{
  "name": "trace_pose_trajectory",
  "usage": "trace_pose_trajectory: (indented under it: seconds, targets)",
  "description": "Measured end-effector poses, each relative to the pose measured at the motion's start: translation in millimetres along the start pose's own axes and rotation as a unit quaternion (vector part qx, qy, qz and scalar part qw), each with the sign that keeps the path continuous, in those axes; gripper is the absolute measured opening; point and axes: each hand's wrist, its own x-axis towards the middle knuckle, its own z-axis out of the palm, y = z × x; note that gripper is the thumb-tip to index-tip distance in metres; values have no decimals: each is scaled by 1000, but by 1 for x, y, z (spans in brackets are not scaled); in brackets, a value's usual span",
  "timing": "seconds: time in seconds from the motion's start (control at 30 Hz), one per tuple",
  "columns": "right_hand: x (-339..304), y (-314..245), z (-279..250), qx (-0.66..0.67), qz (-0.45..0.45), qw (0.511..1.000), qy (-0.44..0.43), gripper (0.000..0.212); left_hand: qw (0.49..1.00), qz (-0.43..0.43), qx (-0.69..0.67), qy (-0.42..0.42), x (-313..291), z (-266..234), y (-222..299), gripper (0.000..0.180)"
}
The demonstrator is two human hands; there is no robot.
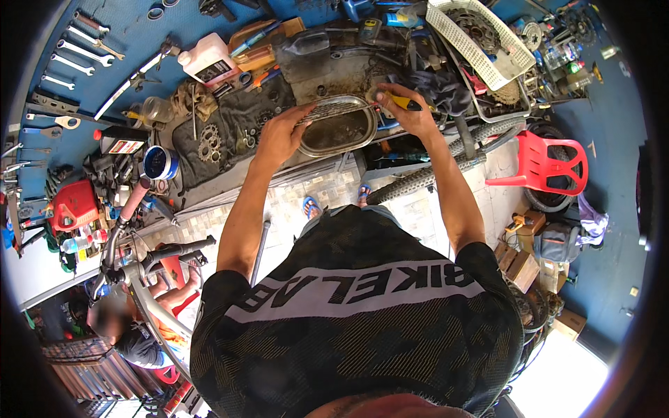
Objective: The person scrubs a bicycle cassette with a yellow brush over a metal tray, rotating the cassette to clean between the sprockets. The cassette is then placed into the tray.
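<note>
An oval metal tray [369, 130] with dark, dirty liquid sits at the front edge of the workbench. Over its far side stretches what looks like a bicycle chain [338, 109], dark and greasy. My left hand [281, 137] is closed on the chain's left end, by the tray's rim. On the other side, my right hand [412, 117] grips a tool with a yellow-and-black handle [404, 102], near the chain's right end. The tool's working end looks like a small brush, too blurred to be sure.
Loose sprockets [210, 143] lie on a dark cloth left of the tray. A blue-and-white tub [161, 163] and a pink-white jug [208, 61] stand farther left. A white basket [481, 42] holds cassettes. A bicycle tyre [411, 182] is below the bench; another person [139, 341] sits behind left.
</note>
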Motion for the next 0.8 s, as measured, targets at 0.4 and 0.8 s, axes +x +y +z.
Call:
trace_pose_trajectory:
  seconds: [0.4, 0.8]
  targets:
    - [10, 62, 50, -200, -27, 979, -34, 44, 989, 17, 149, -3, -29, -7, 11, 58]
    - [-16, -67, 62, -108, -106, 988, -18, 37, 976, -42, 206, -62, -16, -3, 32, 61]
